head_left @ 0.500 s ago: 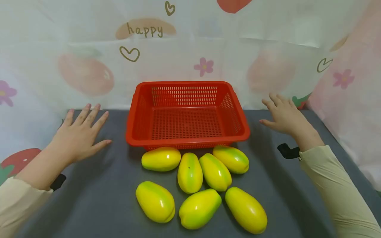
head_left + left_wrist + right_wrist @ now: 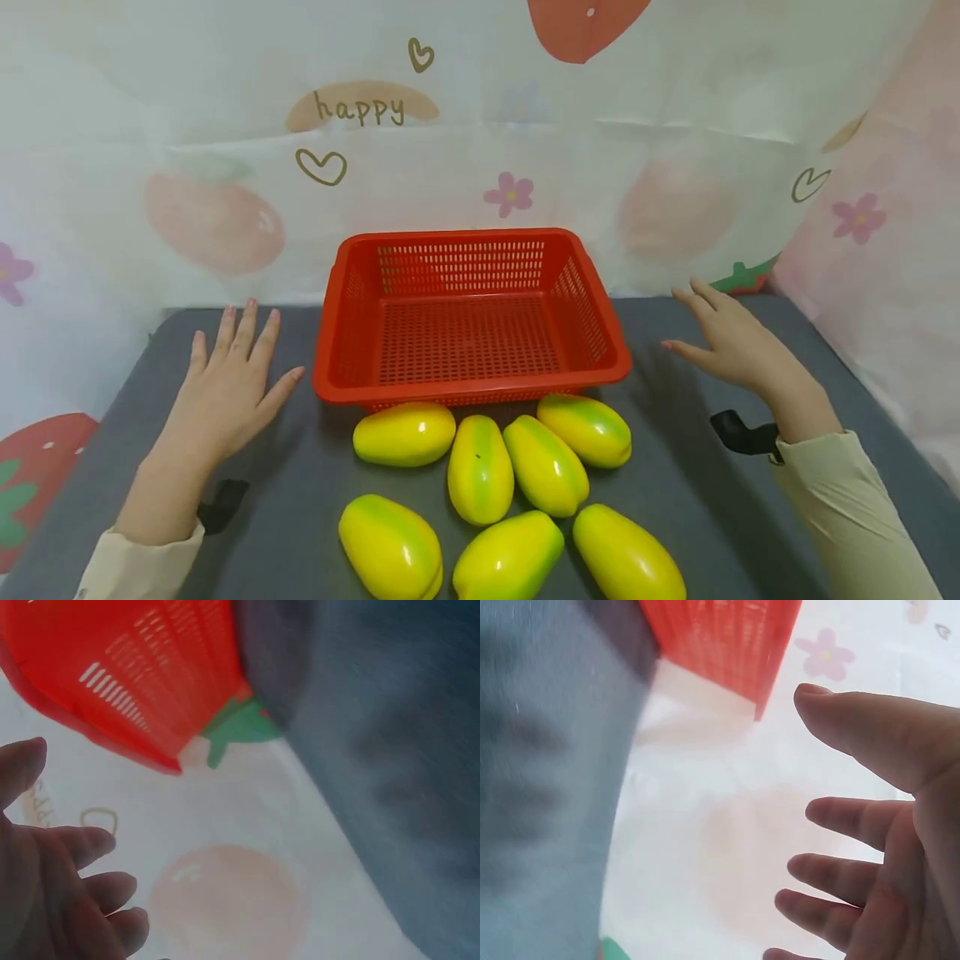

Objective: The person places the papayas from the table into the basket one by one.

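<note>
My left hand (image 2: 225, 396) is held out over the left of the table with its fingers spread, touching no object. On the other side my right hand (image 2: 738, 346) hovers to the right of the basket, fingers apart and holding nothing. Between them stands a red plastic basket (image 2: 472, 390) with slotted walls, nothing inside it. Several yellow-green mangoes lie in front: one mango (image 2: 405, 435) close to the basket's front left, another mango (image 2: 585, 431) at its front right, a mango (image 2: 480, 471) between these. Nearer the front edge of the view lies a mango (image 2: 628, 554) at the right.
The table is covered by a grey cloth (image 2: 292, 550). Behind the basket rises a pale printed curtain (image 2: 570, 158) with fruit, hearts and flowers, and it continues along both sides. A black strap piece (image 2: 742, 433) hangs at the right wrist, another black piece (image 2: 222, 504) at the left.
The head view has tilted up, so the basket and mangoes sit lower in it. My left hand has moved inward to the right, fingers closer together. The right hand has shifted only slightly.
</note>
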The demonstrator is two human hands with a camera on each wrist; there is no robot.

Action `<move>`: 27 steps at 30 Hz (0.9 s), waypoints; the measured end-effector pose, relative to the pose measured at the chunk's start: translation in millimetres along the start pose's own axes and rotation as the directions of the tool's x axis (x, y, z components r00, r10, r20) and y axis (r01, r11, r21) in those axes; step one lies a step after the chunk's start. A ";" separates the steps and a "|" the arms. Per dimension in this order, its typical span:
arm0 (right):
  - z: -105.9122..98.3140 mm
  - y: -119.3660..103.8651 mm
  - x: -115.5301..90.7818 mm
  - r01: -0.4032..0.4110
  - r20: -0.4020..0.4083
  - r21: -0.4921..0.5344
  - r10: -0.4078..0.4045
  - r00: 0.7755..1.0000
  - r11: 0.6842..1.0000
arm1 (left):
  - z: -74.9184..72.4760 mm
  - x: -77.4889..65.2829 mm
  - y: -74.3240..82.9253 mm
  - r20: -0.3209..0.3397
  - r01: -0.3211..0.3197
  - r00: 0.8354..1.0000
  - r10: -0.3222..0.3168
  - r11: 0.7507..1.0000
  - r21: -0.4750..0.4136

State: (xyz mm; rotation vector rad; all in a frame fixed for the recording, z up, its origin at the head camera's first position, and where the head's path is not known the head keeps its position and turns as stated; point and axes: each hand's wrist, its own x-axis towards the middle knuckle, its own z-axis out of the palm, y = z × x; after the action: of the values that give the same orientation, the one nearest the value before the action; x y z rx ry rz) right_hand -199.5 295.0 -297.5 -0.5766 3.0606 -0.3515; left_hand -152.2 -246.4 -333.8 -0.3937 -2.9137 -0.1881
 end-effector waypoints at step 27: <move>72.0 -37.1 -24.0 0.150 0.108 0.559 -0.252 0.962 0.816 | 16.8 17.0 34.8 0.112 0.000 0.993 0.028 0.970 -0.242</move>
State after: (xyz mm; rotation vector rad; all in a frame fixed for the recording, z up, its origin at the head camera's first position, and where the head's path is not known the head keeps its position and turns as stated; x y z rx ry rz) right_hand -160.2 254.3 -360.3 -0.8332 2.5403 -1.0694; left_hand -161.6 -206.3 -343.1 -0.4771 -3.0079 -0.5403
